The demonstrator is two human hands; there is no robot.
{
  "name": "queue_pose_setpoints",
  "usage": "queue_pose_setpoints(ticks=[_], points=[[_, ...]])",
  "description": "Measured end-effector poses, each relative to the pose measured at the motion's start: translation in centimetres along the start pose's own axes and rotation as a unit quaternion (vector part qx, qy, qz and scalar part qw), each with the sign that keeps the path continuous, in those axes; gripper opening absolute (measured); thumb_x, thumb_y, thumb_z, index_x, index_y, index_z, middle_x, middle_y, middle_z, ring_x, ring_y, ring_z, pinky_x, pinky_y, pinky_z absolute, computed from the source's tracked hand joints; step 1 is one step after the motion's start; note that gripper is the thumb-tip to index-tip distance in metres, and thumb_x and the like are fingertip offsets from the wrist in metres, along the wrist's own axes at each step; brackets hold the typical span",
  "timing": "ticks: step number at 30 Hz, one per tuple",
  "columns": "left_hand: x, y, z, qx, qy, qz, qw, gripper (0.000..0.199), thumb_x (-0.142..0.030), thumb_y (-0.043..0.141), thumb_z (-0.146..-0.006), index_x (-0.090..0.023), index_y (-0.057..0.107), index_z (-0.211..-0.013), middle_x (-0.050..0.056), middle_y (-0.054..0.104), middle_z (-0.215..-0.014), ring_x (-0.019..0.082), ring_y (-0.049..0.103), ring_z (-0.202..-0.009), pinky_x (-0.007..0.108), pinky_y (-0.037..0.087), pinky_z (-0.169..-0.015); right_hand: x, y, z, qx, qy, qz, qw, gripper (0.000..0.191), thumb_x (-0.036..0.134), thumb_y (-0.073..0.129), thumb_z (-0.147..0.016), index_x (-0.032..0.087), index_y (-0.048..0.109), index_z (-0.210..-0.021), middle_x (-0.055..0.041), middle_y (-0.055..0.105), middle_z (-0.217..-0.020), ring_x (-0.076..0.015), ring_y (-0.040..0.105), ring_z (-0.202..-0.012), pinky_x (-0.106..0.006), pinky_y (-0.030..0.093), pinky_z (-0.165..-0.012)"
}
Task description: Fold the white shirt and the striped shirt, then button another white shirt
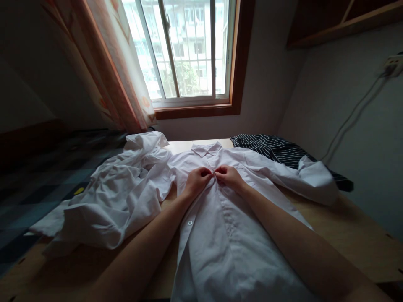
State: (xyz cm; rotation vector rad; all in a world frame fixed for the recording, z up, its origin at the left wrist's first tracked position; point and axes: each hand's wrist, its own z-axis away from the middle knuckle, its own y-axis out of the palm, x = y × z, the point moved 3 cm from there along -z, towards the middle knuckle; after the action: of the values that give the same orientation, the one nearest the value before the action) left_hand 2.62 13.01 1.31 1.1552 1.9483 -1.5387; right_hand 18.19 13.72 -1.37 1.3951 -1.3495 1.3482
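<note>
A white button-up shirt [252, 239] lies front side up on the wooden table, its collar [207, 149] at the far end. My left hand [199, 179] and my right hand [231, 178] meet at the front opening below the collar. Both are closed, with thumb and fingertips pinching the shirt's front edges. Whether a button is between the fingertips is too small to tell. Lower down, the left front edge hangs loose and shows a button [189, 223]. The shirt's right-hand sleeve [292, 176] stretches out to the right.
A crumpled white garment [116, 197] lies left of the shirt, partly over a dark checked cloth [34, 180]. A black striped garment [267, 147] is at the back right. The wooden table [352, 230] reaches toward a wall with a cable [352, 111]. Behind are a curtain [116, 67] and a window [192, 54].
</note>
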Motion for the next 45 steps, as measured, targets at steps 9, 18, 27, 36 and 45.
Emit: queue_pose_setpoints(ticks=[9,18,27,36,45], points=[[0.6,0.0,-0.2,-0.005,-0.011,0.047,0.999,0.010,-0.021,0.067,-0.077,-0.016,0.073,-0.083,0.004,0.075,-0.081,0.017,0.068,-0.075,0.026,0.052,-0.070,-0.7,0.0,-0.4,0.024,-0.012,-0.018,0.999,0.025,0.038,0.069,-0.070,0.014,0.067,-0.076,0.0018,0.059,-0.053,-0.0101,0.051,-0.044,-0.020,0.036,-0.042],[0.8,0.1,-0.3,0.000,-0.017,0.068,0.998,0.013,-0.027,0.068,-0.078,-0.017,0.072,-0.084,0.004,0.075,-0.081,0.018,0.068,-0.076,0.027,0.053,-0.071,-0.7,-0.1,-0.5,0.023,-0.022,0.008,0.999,0.027,0.039,0.068,-0.073,0.013,0.072,-0.082,0.0001,0.062,-0.056,-0.0101,0.051,-0.046,-0.020,0.037,-0.043],[1.2,0.2,-0.3,-0.015,-0.026,0.056,0.998,0.013,-0.025,0.068,-0.077,-0.016,0.072,-0.086,0.004,0.074,-0.081,0.017,0.068,-0.074,0.026,0.052,-0.068,0.5,-0.4,0.1,0.060,-0.005,-0.017,0.998,0.022,0.033,0.067,-0.074,0.014,0.074,-0.083,-0.0034,0.071,-0.069,-0.0136,0.062,-0.060,-0.022,0.049,-0.056],[1.7,0.3,-0.4,-0.018,-0.035,0.082,0.996,0.013,-0.018,0.067,-0.075,-0.017,0.069,-0.088,0.003,0.074,-0.080,0.017,0.069,-0.074,0.026,0.053,-0.069,0.1,-0.1,-0.2,-0.009,-0.057,0.082,0.995,0.013,0.023,0.066,-0.073,0.016,0.074,-0.081,-0.0029,0.073,-0.073,-0.0160,0.065,-0.067,-0.024,0.049,-0.062],[0.6,-0.2,-0.3,-0.011,-0.029,0.008,0.999,0.012,-0.025,0.064,-0.080,-0.017,0.068,-0.088,0.004,0.073,-0.082,0.018,0.069,-0.077,0.026,0.051,-0.070,1.1,0.5,0.5,-0.056,-0.070,0.195,0.977,0.007,0.019,0.067,-0.078,0.017,0.074,-0.081,-0.0033,0.075,-0.082,-0.0167,0.068,-0.077,-0.024,0.049,-0.073]])
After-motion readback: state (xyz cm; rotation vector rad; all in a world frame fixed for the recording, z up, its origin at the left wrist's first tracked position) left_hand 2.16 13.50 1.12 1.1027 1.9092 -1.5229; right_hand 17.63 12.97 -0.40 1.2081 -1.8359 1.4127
